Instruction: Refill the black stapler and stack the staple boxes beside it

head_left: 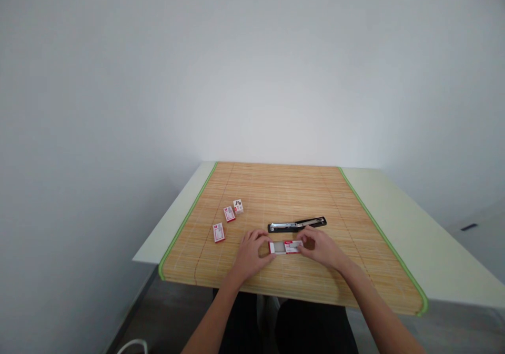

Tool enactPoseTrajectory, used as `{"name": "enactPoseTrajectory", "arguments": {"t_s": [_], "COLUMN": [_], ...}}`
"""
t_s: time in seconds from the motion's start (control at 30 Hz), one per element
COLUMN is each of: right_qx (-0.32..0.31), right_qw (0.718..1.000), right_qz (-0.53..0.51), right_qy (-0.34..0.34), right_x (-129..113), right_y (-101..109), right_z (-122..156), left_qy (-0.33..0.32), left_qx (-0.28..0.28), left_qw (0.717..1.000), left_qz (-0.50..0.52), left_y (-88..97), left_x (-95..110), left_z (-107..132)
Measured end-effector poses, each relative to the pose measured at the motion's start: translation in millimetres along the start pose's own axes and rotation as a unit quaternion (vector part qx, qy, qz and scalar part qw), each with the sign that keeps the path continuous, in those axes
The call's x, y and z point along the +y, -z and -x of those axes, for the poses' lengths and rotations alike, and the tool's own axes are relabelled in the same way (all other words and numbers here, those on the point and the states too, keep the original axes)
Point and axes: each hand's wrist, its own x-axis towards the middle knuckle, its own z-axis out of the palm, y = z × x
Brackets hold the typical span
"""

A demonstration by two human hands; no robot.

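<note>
A small red-and-white staple box [292, 246] lies on the bamboo mat with its inner tray [279, 247] slid out to the left; greyish staples seem to lie in the tray. My left hand [251, 251] grips the tray's left end between thumb and fingers. At the opposite end, my right hand [317, 244] pinches the box's sleeve. Just beyond both hands rests a black stapler [294, 225], opened out flat with its metal parts facing up. Neither hand touches the stapler, as far as I can see.
Left of my hands are two red-and-white boxes [219, 232] [229, 214] and a small white box [238, 206]. The green-edged bamboo mat [276, 180] covers the middle of a white table [442, 254]. A wall [276, 80] stands behind.
</note>
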Motion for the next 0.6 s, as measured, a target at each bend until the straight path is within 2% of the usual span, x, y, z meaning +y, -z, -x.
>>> {"name": "enactPoseTrajectory", "arguments": {"t_s": [0.4, 0.6], "right_qx": [-0.03, 0.036], "right_qw": [0.999, 0.998], "right_qz": [0.018, 0.036], "right_qy": [0.004, 0.022], "right_x": [-9.3, -19.9], "right_y": [0.9, -0.1], "right_z": [-5.3, -37.5], "left_qy": [-0.001, -0.012], "left_qx": [0.004, -0.008], "left_qw": [1.0, 1.0], "left_qz": [0.003, -0.028], "left_y": [-3.3, -0.9], "left_x": [-4.0, -0.6], "left_z": [0.0, 1.3]}}
